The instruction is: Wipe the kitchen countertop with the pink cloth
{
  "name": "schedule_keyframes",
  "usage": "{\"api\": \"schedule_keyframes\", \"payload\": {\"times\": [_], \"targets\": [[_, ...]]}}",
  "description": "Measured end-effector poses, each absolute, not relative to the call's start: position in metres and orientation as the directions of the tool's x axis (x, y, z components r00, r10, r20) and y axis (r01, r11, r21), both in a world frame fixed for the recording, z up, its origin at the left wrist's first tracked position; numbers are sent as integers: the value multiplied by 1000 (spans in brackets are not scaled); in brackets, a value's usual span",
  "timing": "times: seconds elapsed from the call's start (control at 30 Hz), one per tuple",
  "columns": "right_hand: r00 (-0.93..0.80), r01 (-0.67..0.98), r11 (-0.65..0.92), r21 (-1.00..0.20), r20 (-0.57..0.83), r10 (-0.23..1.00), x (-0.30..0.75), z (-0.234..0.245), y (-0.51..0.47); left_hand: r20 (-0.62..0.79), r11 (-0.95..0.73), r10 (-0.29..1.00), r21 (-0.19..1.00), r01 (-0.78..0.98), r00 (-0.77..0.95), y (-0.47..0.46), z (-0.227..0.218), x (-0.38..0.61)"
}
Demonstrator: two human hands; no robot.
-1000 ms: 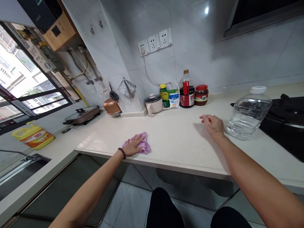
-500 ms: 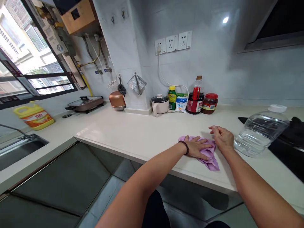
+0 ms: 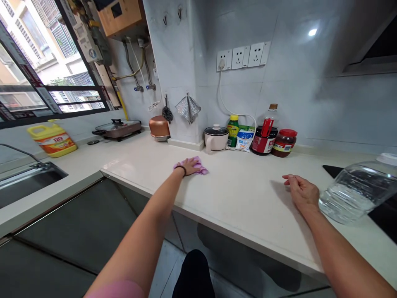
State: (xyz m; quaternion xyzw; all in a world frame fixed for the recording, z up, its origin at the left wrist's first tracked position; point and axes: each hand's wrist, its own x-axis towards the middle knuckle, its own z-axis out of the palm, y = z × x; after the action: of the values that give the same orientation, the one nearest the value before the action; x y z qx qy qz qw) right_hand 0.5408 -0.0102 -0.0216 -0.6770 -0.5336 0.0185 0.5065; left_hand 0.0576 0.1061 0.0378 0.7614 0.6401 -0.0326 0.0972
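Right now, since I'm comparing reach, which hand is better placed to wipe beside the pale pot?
Probably the left hand: it lies on the purple cloth, nearer the pale pot; the right hand, near the clear bottle, holds no cloth.

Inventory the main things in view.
Counter: 1, cream, centre
Cloth: 1, pink, on counter
Jug: 1, yellow, left
Sink: 1, silver, left
Pan: 1, brown, back left
Pot: 1, copper, back left
Scrubber: 1, black, hanging near pot
Cooker: 1, pinkish, back centre
Small bottle: 1, green, back centre
Packet: at least 1, white, back centre
Large bottle: 1, dark, back centre
Jar: 1, reddish, back right
Container: 1, clear, right
Sockets: 3, white, top centre
Left grip: 1, on cloth
Right grip: 1, near container
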Motion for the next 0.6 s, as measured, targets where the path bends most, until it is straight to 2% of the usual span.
{"api": "schedule_keyframes", "payload": {"times": [0.2, 0.33, 0.47, 0.6], "targets": [[436, 694, 64, -717, 489, 756, 539, -19, -11, -137, 77, 988, 66, 995, -67, 95, 29, -74], [461, 680, 24, -733, 453, 763, 537, -14, -12, -147, 177, 975, 47, 983, -168, 75, 27, -110], [469, 678, 18, -735, 451, 760, 536, -12, -11, -140, 169, 976, 20, 985, -165, 53, 27, -111], [460, 653, 37, -756, 436, 773, 535, -13, -9, -150, 74, 986, 1, 997, -73, 21, 28, -101]]}}
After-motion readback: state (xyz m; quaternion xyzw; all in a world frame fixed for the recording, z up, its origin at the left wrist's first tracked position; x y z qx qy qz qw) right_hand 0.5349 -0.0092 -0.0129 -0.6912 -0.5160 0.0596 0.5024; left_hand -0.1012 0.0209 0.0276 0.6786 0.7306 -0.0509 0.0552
